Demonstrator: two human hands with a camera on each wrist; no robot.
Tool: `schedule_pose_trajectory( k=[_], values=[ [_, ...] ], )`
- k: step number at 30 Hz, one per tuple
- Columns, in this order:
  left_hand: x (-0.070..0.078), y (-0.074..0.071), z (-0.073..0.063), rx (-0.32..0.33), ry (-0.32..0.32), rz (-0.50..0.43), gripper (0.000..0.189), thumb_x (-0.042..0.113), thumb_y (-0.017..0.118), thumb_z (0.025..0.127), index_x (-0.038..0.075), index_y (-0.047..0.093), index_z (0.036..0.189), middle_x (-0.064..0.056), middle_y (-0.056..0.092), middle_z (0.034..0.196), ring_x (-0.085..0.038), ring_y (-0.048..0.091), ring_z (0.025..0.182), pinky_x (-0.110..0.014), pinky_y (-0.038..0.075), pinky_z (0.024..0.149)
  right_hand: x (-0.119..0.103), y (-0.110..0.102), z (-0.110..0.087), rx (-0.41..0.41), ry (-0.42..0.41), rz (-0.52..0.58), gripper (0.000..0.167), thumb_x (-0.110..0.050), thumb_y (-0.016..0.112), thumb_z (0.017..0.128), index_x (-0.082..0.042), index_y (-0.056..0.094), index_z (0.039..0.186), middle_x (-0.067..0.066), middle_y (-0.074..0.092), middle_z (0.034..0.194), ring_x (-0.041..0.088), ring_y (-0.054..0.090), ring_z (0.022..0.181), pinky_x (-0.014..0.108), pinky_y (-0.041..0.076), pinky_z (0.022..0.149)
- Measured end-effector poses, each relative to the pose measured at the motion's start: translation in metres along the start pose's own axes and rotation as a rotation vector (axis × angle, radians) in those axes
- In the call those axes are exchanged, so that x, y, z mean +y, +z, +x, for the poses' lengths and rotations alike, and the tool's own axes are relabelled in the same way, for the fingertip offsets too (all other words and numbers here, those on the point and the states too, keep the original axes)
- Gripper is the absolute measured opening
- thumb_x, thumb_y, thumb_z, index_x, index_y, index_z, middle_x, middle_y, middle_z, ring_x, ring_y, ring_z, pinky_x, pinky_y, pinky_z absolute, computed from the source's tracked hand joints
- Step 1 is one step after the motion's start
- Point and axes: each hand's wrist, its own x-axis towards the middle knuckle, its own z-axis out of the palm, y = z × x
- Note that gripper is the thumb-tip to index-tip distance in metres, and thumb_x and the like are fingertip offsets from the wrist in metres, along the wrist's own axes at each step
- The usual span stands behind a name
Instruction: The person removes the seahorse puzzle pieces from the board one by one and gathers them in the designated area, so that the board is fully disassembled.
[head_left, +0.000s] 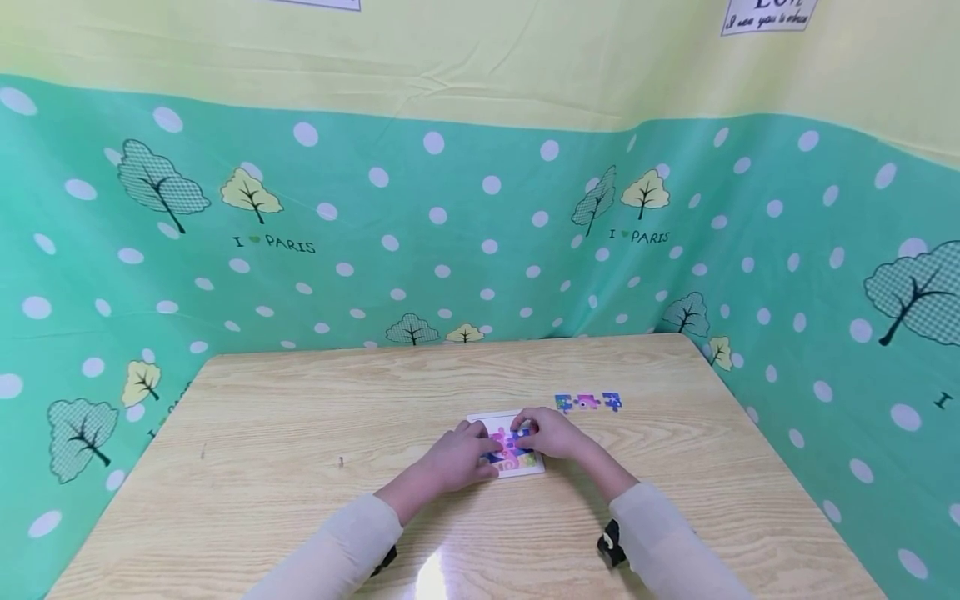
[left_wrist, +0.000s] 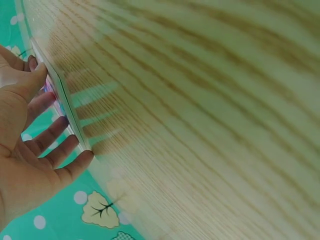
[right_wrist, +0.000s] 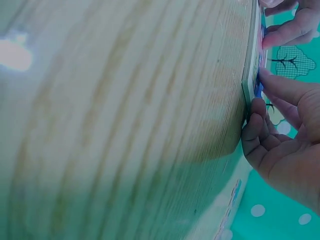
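A small jigsaw puzzle in a white frame lies on the table, with pink, blue and yellow-green picture parts showing. My left hand is at its left side. In the left wrist view, the left fingers are spread, fairly straight, with their tips along the frame's edge. Over the puzzle's right half is my right hand, pinching a blue puzzle piece between thumb and fingers. The right wrist view has the right thumb at the blue part, with curled fingers at the frame's edge. Both hands partly cover the picture.
Beyond the right hand lie three loose puzzle pieces in a row: a blue-green one, a pink one and a blue one. The wooden table meets a green dotted curtain at the back and sides.
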Motion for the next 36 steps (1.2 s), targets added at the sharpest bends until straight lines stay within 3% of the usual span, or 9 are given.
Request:
schedule_pose_trajectory(
  k=[8, 21, 26, 36],
  values=[
    [0.0007, -0.0009, 0.0009, -0.002, 0.003, 0.021, 0.040, 0.041, 0.065, 0.085, 0.022, 0.064, 0.120, -0.001, 0.057, 0.110, -0.017, 0.050, 0.096, -0.033, 0.048, 0.076, 0.0000, -0.0021, 0.0009, -0.020, 0.005, -0.012, 0.021, -0.013, 0.067, 0.085, -0.014, 0.065, 0.106, 0.003, 0.051, 0.075, 0.015, 0.046, 0.067, 0.027, 0.038, 0.058],
    [0.0002, -0.0002, 0.0018, 0.003, 0.007, 0.028, 0.040, 0.040, 0.065, 0.084, 0.021, 0.064, 0.120, -0.001, 0.057, 0.108, -0.015, 0.048, 0.093, -0.030, 0.047, 0.073, 0.0004, -0.0022, 0.0006, -0.024, -0.027, -0.016, 0.015, -0.012, 0.069, 0.084, -0.017, 0.061, 0.096, 0.001, 0.048, 0.074, 0.016, 0.045, 0.067, 0.027, 0.038, 0.059],
    [-0.0003, 0.0003, 0.0025, 0.002, 0.005, 0.027, 0.041, 0.040, 0.066, 0.084, 0.021, 0.064, 0.120, -0.001, 0.057, 0.108, -0.015, 0.048, 0.093, -0.029, 0.047, 0.073, 0.0001, -0.0024, -0.0004, -0.019, -0.032, -0.004, 0.017, -0.012, 0.069, 0.084, -0.015, 0.062, 0.099, 0.002, 0.049, 0.075, 0.015, 0.045, 0.068, 0.027, 0.038, 0.059],
    [0.0009, -0.0003, 0.0013, 0.017, 0.020, 0.017, 0.040, 0.039, 0.066, 0.083, 0.020, 0.065, 0.119, -0.001, 0.057, 0.106, -0.015, 0.048, 0.092, -0.029, 0.046, 0.072, 0.0028, -0.0028, -0.0013, 0.009, 0.023, 0.004, 0.018, -0.014, 0.071, 0.082, -0.014, 0.065, 0.099, 0.002, 0.050, 0.075, 0.015, 0.045, 0.067, 0.026, 0.038, 0.059]
  ],
)
